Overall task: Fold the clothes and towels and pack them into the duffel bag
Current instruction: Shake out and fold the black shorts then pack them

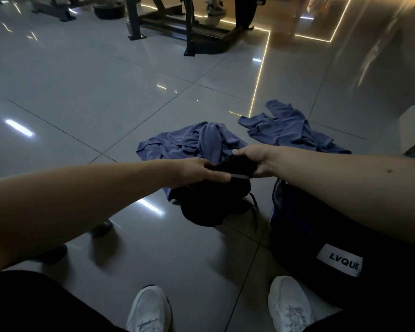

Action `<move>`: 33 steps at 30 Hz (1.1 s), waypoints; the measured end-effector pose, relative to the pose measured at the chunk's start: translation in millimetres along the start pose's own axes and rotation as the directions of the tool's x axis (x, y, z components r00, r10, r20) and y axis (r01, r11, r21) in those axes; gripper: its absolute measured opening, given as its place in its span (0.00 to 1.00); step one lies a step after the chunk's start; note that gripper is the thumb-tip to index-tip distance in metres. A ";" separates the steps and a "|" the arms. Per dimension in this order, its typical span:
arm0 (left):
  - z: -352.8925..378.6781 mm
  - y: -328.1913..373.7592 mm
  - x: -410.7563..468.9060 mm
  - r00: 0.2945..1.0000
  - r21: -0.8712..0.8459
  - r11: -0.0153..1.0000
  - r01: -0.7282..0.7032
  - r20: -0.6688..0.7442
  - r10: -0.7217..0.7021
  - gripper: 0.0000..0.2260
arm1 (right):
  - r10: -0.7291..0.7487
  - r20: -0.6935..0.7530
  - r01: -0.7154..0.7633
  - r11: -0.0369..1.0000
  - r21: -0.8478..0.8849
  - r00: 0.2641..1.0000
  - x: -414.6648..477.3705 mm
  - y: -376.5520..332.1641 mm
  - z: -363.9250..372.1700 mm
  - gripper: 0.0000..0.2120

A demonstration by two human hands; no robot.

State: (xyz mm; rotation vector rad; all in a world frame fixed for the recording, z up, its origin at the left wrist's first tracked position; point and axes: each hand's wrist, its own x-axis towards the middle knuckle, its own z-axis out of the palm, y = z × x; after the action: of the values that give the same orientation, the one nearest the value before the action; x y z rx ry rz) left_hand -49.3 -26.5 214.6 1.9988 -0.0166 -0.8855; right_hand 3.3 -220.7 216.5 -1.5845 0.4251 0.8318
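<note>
Floor: glossy grey tiled floor [82,97], mirroring ceiling lamps as white streaks; thin yellow light strip [259,87] sunk along a tile joint, running away and bending right at the far end.
Background: dark metal gym machine frames [189,27] at the far edge, blurred.
Left: left hand [199,171] stretched forward, thumb on top and fingers underneath, pinching the left end of a crumpled black garment [237,164].
Right: right hand [254,161] just beside it, curled round the garment's other end; hands close together, joined only by the cloth.
Held: upper part of the black garment lifted and bunched between the hands, narrow grey reflective strip [240,176] along its edge; lower part heaped on the tiles, thin black cord [254,204] trailing from it.
Cloths: nearer blue towel [182,142], soft and rumpled, unfolded on the tiles just behind the hands and partly under the garment; farther blue cloth [288,128], also rumpled, beyond it to the right; towel or clothing, cannot tell.
Bag: dark navy fabric duffel bag [309,226] on the floor under the right forearm, just right of the garment; open or zipped, cannot tell.
Writing: white rectangular label [340,259] on the bag's near end, black slanted capitals reading "LVQUE".
Feet: two white laced trainers [151,307] at the bottom edge, toes forward.
</note>
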 end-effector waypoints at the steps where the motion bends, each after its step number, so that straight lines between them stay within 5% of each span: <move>1: 0.8 -0.3 0.5 0.999 0.132 0.991 -0.025 -0.042 0.031 0.32 | 0.004 -0.011 -0.004 1.000 0.009 1.000 -2.0 -1.3 0.1 0.10; 4: -0.5 -3.7 7.0 0.964 0.435 0.899 -0.054 -0.213 0.161 0.08 | -0.007 -0.024 0.007 1.000 0.000 1.000 -2.8 -2.1 -1.1 0.09; 7: -2.6 -2.8 7.8 0.936 0.411 0.909 -0.072 -0.288 0.204 0.04 | -0.041 -0.020 0.041 0.999 -0.011 0.999 -3.4 -0.9 -1.6 0.09; 14: -16.4 8.6 9.0 0.880 0.110 0.961 -0.252 -0.388 0.275 0.19 | -0.080 0.008 0.079 0.993 0.093 0.997 -10.2 -1.8 1.7 0.10; 20: -8.9 -3.5 17.0 0.942 0.221 0.973 -0.059 -0.311 0.128 0.43 | -0.108 0.103 0.086 0.977 0.197 0.989 -14.0 -13.3 23.8 0.12; 23: -7.0 -3.4 12.8 0.940 0.329 0.939 -0.096 -0.280 0.194 0.10 | -0.168 0.111 0.150 0.976 0.160 0.979 -15.6 -13.0 31.6 0.10; 24: -6.1 -2.4 10.0 0.930 0.327 0.940 -0.100 -0.304 0.205 0.04 | -0.186 0.093 0.168 0.969 0.181 0.978 -13.7 -11.9 31.4 0.09; 26: -6.3 -3.8 8.5 0.907 0.310 0.943 -0.119 -0.353 0.231 0.08 | -0.208 0.045 0.196 0.962 0.189 0.977 -4.9 -7.5 26.2 0.08; 30: -9.4 5.3 1.0 0.848 0.226 0.958 -0.178 -0.459 0.266 0.10 | -0.221 -0.102 0.205 0.967 -0.148 0.970 12.0 19.3 6.7 0.09; 33: -13.6 18.0 -3.0 0.823 0.080 0.967 -0.240 -0.512 0.247 0.10 | -0.198 -0.123 0.108 0.851 -0.514 0.972 16.9 52.1 -11.2 0.13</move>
State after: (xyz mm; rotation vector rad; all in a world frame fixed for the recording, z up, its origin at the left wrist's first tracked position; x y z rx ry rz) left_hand -37.8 -25.8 234.2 2.1304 0.0282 -0.1619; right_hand -18.1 -238.7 168.1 -2.1620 0.2000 0.7168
